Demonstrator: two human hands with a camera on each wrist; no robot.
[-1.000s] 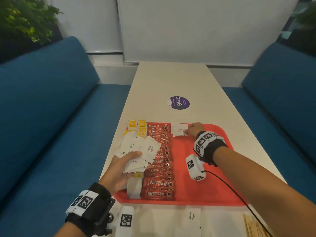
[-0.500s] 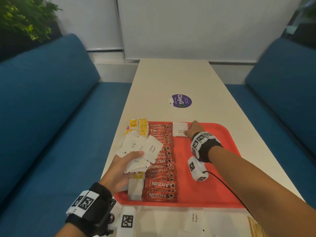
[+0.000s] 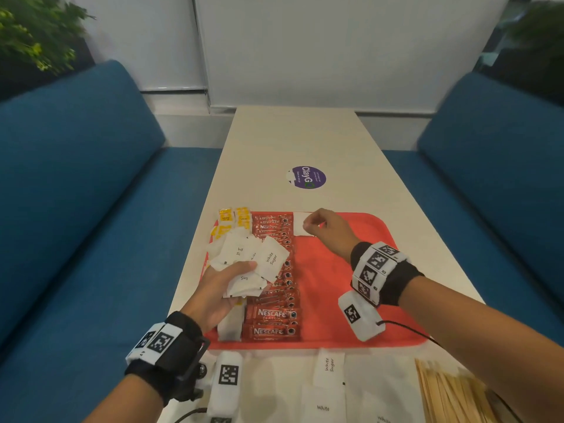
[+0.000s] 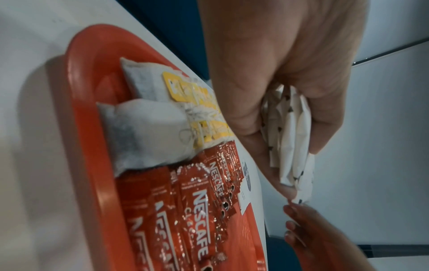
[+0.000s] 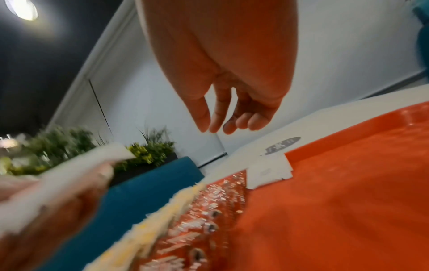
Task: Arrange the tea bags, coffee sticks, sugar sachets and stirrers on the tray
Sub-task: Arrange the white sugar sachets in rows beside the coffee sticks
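Note:
My left hand (image 3: 225, 288) grips a fanned bunch of white sugar sachets (image 3: 253, 261) over the left side of the red tray (image 3: 351, 270); the left wrist view shows the sachets (image 4: 292, 146) edge-on in my curled fingers. Tea bags (image 3: 233, 221) with yellow tags fill the tray's left column, and Nescafe coffee sticks (image 3: 274, 315) lie in a row beside them. One sugar sachet (image 5: 267, 172) lies flat at the tray's far edge. My right hand (image 5: 223, 126) hovers just above it, fingers relaxed and empty.
Loose sugar sachets (image 3: 329, 367) lie on the white table in front of the tray, and a pile of wooden stirrers (image 3: 451, 395) sits at the near right. A purple sticker (image 3: 308, 177) marks the table beyond the tray. Blue sofas flank both sides.
My right hand has let go of the single sachet at the tray's far edge and lifted off it. The left hand still holds its bunch in the same place.

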